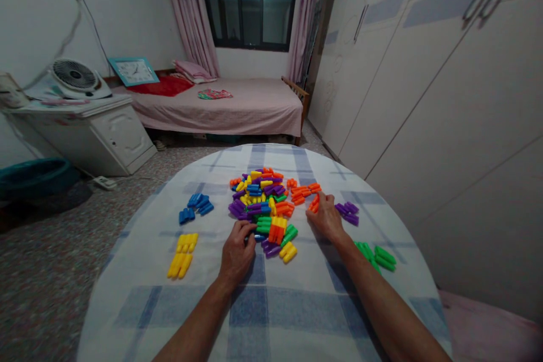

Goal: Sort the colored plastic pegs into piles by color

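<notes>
My left hand (238,251) is at the near left edge of a mixed pile of plastic building blocks. Its fingers curl around the end of a blue block (259,237), partly hidden by the thumb and by the pieces above. Orange and yellow blocks (278,230) lie just right of it. To the right of the pile, my right hand (326,218) closes its fingers on an orange block (314,203). More orange blocks (300,194) lie beside those fingertips. The main pile (257,195) mixes purple, blue, yellow, green and orange pieces.
Separate groups of blue (195,207), yellow (182,254), purple (348,212) and green blocks (384,258) lie around the pile. A checked cloth (250,331) covers the round table. Beyond stand a bed (254,107), a cabinet with a fan (78,76) and a wardrobe (424,96).
</notes>
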The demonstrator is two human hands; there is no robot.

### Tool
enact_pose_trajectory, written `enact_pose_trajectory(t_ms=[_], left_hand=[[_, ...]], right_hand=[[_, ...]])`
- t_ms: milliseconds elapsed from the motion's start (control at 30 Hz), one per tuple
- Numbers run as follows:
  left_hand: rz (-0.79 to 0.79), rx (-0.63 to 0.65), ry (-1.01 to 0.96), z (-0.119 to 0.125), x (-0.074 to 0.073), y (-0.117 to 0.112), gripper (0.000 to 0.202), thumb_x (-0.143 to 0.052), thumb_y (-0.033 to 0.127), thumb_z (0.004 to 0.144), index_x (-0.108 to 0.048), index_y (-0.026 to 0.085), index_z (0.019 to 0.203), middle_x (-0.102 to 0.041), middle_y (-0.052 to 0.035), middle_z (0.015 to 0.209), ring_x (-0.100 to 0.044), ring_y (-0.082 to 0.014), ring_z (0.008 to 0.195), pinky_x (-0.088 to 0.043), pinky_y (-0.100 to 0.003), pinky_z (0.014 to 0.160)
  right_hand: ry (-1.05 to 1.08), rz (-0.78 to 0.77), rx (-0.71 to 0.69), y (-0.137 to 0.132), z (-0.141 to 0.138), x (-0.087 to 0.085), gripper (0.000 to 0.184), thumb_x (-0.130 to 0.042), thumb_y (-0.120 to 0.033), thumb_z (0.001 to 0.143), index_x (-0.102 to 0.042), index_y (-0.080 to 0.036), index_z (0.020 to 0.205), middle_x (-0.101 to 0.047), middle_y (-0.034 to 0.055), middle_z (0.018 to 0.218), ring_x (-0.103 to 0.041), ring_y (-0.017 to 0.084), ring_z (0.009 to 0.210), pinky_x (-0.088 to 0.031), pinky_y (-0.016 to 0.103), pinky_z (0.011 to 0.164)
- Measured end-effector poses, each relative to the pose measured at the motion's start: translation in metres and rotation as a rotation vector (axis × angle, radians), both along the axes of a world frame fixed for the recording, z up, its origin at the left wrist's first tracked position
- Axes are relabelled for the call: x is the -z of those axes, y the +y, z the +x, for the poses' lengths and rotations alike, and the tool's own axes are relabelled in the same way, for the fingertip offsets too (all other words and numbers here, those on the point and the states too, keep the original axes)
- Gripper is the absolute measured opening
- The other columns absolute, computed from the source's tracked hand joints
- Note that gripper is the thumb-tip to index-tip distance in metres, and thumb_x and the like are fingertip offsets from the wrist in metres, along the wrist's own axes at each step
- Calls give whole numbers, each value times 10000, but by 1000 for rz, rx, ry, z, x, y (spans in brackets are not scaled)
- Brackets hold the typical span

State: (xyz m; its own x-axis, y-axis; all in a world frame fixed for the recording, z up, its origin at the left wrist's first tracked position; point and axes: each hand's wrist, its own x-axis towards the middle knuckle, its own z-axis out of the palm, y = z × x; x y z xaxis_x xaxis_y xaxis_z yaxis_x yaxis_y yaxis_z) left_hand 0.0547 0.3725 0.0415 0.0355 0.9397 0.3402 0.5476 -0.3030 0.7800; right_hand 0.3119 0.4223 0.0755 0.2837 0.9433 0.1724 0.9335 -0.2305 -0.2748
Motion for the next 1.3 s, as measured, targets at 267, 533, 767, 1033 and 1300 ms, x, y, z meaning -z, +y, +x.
enact_pose_trajectory(t_ms=[267,533,767,1033,1300], left_hand=[[-5,9,-7,1,0,0,258,-449,198,836,-666,178,975,-568,-72,1051,-587,-162,959,-515,-264,787],[-4,14,-9,0,3,0,253,-445,206,855,-655,173,993,-558,-69,1052,-577,-153,965,-516,-258,794],[-4,11,-13,0,2,1,251,-449,195,846,-659,178,981,-567,-72,1066,-580,-165,979,-509,-272,802],[-14,11,-11,1,2,0,244,-455,209,850,-656,183,985,-565,-62,1050,-582,-151,941,-507,-260,780],[-17,16,-7,0,2,1,243,-452,197,846,-648,176,988,-555,-66,1047,-572,-153,949,-501,-270,797]], right_hand=[[-122,40,138,47,28,-15,551,-472,-233,886,-326,-183,1414,-421,170,1282,-552,257,1036,-455,346,803],[-40,-147,28,72,51,3,559,-369,-114,854,-378,-207,1406,-445,166,1357,-481,299,1159,-418,488,904],[-184,98,-136,56,45,13,444,-439,-183,884,-550,-261,1307,-391,88,1440,-290,305,1328,-352,458,983],[-256,149,-184,59,40,18,268,-496,-283,924,-653,-250,1139,-558,111,1150,-465,249,1067,-355,362,865],[-300,91,-122,80,47,12,293,-420,-223,946,-630,-198,1148,-595,142,1077,-477,275,1058,-351,382,851]])
